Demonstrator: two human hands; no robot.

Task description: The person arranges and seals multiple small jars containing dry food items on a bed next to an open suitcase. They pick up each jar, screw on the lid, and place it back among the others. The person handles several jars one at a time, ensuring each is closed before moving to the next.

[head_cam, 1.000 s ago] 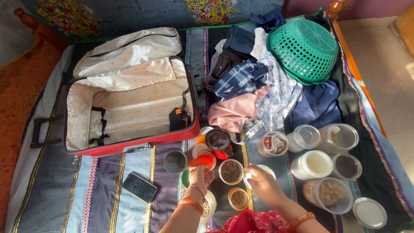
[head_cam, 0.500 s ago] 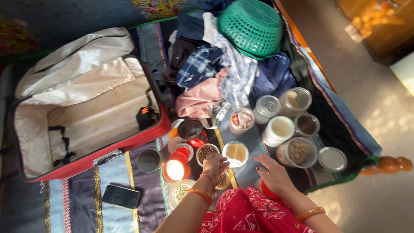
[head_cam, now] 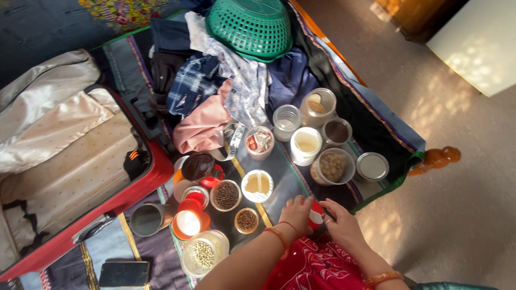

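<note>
Single head-worn camera, looking steeply down from above the bed (head_cam: 107,252), close over both hands; no second view to compare.

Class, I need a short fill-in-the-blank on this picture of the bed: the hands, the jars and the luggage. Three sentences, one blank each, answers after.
1. Both the left hand and the right hand touch a small jar with a ____ lid.
2. The green basket lies upside down on a pile of ____.
3. The red suitcase lies ____, its pale lining showing.

Missing words: red; clothes; open
</note>
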